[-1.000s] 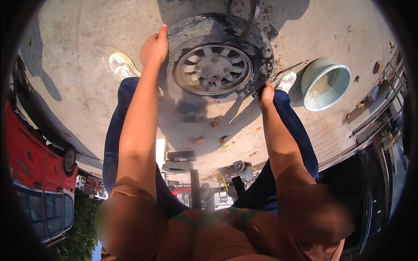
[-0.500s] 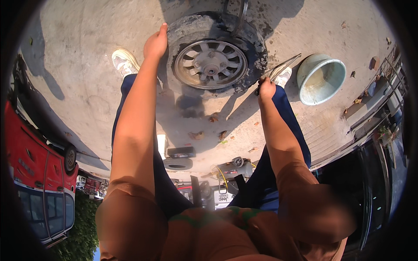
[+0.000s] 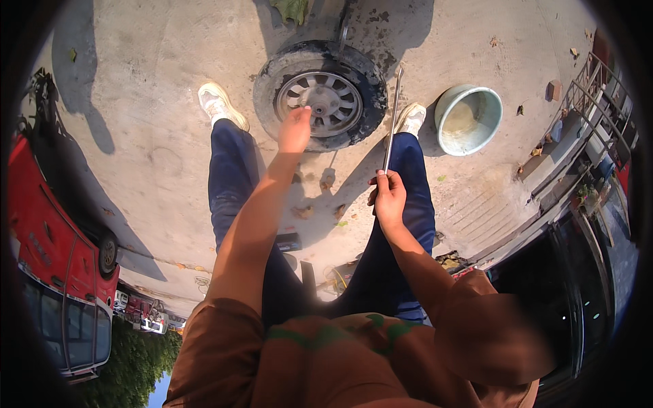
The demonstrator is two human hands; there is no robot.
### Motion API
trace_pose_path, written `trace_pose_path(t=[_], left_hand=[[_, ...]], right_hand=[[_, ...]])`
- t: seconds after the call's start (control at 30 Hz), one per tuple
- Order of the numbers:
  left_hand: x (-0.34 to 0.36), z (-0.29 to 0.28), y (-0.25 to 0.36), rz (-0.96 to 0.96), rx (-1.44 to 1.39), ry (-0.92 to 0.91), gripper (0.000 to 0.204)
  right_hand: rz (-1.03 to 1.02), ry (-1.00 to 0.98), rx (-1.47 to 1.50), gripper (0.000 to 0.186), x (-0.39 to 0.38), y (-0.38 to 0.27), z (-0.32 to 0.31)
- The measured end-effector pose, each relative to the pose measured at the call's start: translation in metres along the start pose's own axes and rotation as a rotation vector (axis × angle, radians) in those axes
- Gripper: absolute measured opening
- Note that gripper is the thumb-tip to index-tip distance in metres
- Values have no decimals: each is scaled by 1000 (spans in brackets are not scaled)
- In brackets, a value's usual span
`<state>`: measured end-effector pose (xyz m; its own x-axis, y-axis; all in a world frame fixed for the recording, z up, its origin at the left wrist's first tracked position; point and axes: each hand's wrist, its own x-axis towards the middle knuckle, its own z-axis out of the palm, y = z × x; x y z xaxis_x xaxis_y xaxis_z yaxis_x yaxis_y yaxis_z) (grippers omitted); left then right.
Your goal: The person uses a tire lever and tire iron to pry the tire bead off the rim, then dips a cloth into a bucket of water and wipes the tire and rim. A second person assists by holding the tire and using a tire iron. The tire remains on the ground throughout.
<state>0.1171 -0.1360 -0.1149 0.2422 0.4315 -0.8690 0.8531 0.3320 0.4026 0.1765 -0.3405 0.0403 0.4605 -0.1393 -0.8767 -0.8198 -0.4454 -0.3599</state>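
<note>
A car wheel (image 3: 320, 102) with a worn black tyre (image 3: 272, 129) and a dusty multi-spoke metal rim lies on the concrete in front of me. My left hand (image 3: 295, 131) is over the near left part of the rim. Its fingers are mostly hidden behind the hand, and I cannot see whether it touches the wheel. My right hand (image 3: 389, 196) is closed round the near end of a long thin metal bar (image 3: 392, 122), like a tyre lever. The bar points away from me, passing just right of the tyre. Another dark metal bar (image 3: 344, 32) stands at the tyre's far edge.
A pale blue tub (image 3: 469, 121) with murky water stands right of my right shoe (image 3: 411, 120). A red vehicle (image 3: 61, 238) is at the left. Metal railings (image 3: 598, 102) and a brick (image 3: 554, 90) lie at the right. Dry leaves (image 3: 303, 212) are scattered between my legs.
My left hand has left the tyre's left edge and moved right, over the rim. My right hand has come nearer my body, with the bar now pointing straighter ahead. The view has shifted.
</note>
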Motion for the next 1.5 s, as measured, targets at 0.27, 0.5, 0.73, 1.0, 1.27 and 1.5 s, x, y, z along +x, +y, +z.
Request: trace_pose_path(t=[0.27, 0.5, 0.73, 1.0, 1.27, 1.5], left_hand=[[-94, 38, -1, -228, -392, -310, 37], [-117, 31, 12, -321, -479, -375, 37], [-129, 41, 41, -364, -484, -434, 38], [-130, 44, 66, -395, -471, -479, 41], [-138, 59, 89, -390, -509, -534, 40], [-135, 62, 91, -411, -492, -522, 39]], right_hand=[[-130, -246, -319, 36, -53, -52, -52], [-283, -157, -642, 41, -25, -74, -48], [-532, -65, -956, 42, -17, -94, -27], [-535, -83, -1017, 43, -10, -103, -41], [-615, -122, -1012, 45, -6, -99, -43], [-773, -98, -1119, 37, 17, -135, -46]])
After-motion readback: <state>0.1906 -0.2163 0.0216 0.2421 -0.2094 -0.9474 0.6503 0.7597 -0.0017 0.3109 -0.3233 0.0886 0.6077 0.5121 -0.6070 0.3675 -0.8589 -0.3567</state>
